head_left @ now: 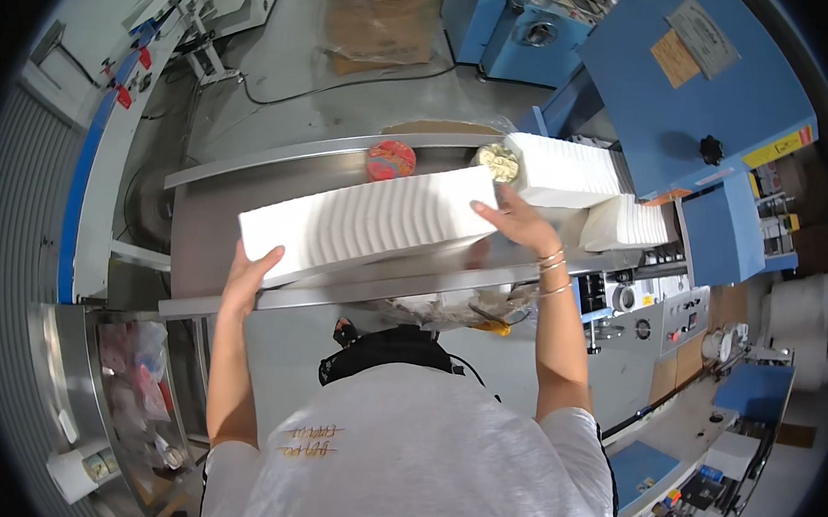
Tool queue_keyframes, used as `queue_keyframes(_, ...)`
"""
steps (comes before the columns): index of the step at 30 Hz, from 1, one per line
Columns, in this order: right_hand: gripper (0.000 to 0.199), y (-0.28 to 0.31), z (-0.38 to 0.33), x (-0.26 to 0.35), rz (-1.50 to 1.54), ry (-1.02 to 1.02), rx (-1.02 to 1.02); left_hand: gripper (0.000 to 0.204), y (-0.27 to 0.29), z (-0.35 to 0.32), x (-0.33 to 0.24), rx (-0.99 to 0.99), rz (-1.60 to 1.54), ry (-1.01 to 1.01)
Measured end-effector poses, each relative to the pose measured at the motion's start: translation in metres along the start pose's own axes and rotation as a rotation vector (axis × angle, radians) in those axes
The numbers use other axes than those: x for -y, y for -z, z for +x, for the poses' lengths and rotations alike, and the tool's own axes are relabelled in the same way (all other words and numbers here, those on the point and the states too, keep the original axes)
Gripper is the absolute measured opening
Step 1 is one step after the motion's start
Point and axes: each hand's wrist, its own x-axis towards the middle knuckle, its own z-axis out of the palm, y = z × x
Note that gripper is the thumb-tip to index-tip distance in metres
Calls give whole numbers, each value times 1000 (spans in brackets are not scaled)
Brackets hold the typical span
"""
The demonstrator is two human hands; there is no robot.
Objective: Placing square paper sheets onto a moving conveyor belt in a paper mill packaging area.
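A long white stack (369, 220) of thin soft layers, like folded tissues, is held level between my two hands above a metal trough. My left hand (246, 279) grips its left end, with the thumb on the near side and the other fingers partly hidden. At the right end, my right hand (522, 223) has its thumb on the near face and its fingers over the end. Two more white stacks, a far one (563, 173) and a near one (628, 222), lie on the right part of the metal trough (209, 236), beside the machine.
Behind my stack stand a red patterned round tin (390, 161) and a round holder with cream-coloured pieces (498, 162). Raised metal rails edge the trough. A blue machine (699, 96) rises at the right. Plastic-wrapped cardboard (381, 20) lies on the floor beyond.
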Motion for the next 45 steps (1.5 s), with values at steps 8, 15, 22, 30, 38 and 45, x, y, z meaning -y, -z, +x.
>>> queue_keyframes(8, 61, -77, 60, 108, -516, 54, -336, 80, -7, -3, 24, -18, -14, -53)
queue_keyframes(15, 57, -109, 104, 106, -236, 248, -132, 85, -13, -15, 9, -24, 21, -57)
queue_keyframes(22, 85, -7, -42, 125, -283, 406, -796, 78, 3, 0, 15, -6, -24, -100)
queue_keyframes(30, 71, 66, -91, -36, -552, -232, -627, 82, -3, -4, 11, 14, -13, -57)
queue_keyframes(38, 33, 69, -63, -77, -785, 180, -676, 88, -1, -6, 22, 29, 22, -74)
queue_keyframes(45, 70, 19, 26, -27, -59, 47, -146, 72, 7, 2, 6, 16, -132, 85)
